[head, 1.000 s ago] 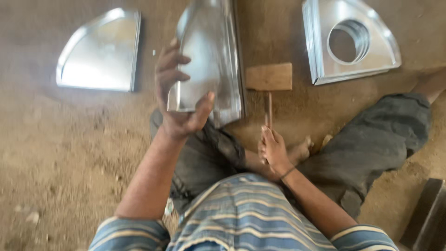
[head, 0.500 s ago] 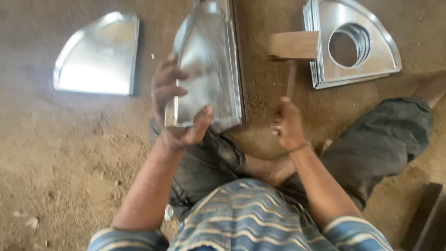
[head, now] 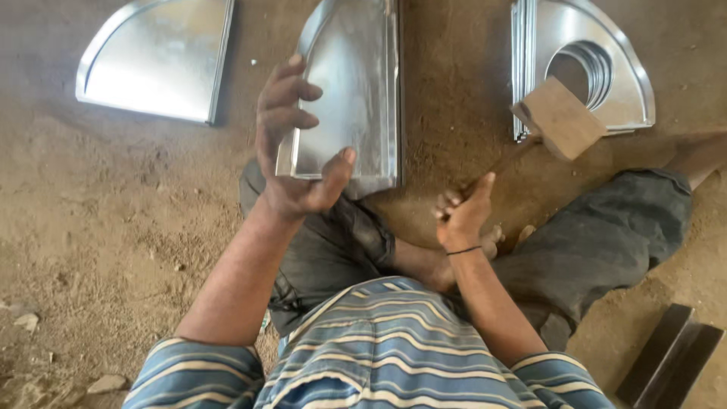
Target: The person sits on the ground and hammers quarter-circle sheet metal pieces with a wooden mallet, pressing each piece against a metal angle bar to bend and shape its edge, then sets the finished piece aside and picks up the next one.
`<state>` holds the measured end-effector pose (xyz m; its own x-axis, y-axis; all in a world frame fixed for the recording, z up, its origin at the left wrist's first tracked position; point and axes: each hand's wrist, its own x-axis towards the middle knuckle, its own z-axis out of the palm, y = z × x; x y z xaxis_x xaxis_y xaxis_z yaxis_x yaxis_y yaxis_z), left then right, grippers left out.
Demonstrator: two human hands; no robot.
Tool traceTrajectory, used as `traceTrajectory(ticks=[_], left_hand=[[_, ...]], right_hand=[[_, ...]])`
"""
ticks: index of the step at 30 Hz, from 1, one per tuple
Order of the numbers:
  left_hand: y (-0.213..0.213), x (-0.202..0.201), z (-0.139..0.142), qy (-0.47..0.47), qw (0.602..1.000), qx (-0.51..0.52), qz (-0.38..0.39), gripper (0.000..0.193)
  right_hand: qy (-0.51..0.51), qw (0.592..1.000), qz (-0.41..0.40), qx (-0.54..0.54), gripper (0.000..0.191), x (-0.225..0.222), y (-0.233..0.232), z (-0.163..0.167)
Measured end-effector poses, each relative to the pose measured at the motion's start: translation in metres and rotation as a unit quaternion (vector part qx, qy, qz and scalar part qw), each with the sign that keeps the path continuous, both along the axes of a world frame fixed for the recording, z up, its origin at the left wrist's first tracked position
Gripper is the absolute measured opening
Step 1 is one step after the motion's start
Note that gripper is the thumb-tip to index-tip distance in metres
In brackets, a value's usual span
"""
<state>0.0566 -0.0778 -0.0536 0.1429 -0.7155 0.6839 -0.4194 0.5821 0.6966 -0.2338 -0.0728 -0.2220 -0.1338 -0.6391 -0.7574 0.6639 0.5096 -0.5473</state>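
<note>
Since the earlier frame the wooden mallet (head: 559, 117) has swung rightward, away from the sheet-metal piece (head: 356, 91). The right hand (head: 462, 213) is clenched on its handle (head over the stacked metal plates (head: 606, 53)). The left hand (head: 291, 144) grips the piece's near end, long axis pointing away over the lap.

Soft, even daylight here, glare bouncing off the sheet metal piece (head: 356, 83), mallet (head: 559, 117) a bit motion-blurred, shadows faint.
</note>
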Motion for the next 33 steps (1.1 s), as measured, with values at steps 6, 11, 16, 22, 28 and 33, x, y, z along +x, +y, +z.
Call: traceTrajectory(ticks=[6,11,16,22,28,33], left_hand=[[-0.005,-0.002,0.003,-0.021,0.999,-0.021,-0.021,0.046],[-0.002,-0.002,0.009,-0.008,1.0,-0.015,-0.017,0.045],[0.003,-0.004,0.007,-0.015,1.0,-0.008,-0.015,0.044],[0.012,-0.005,0.009,-0.011,1.0,-0.008,-0.004,0.048],[0.018,-0.008,0.003,0.005,1.0,0.012,0.001,0.046],[0.01,-0.008,0.005,-0.003,1.0,0.01,0.006,0.046]], right_hand=[[0.108,0.97,0.217,-0.032,0.052,0.006,0.009,0.025],[0.072,0.966,0.25,-0.009,0.047,0.002,0.034,0.025],[0.124,0.961,0.242,-0.043,0.044,0.004,0.055,0.019],[0.246,0.919,0.296,-0.088,0.048,-0.026,0.02,0.06],[0.01,0.92,-0.059,-0.388,0.046,-0.024,-0.038,0.068],[0.272,0.887,0.364,-0.089,0.033,0.012,-0.058,0.031]])
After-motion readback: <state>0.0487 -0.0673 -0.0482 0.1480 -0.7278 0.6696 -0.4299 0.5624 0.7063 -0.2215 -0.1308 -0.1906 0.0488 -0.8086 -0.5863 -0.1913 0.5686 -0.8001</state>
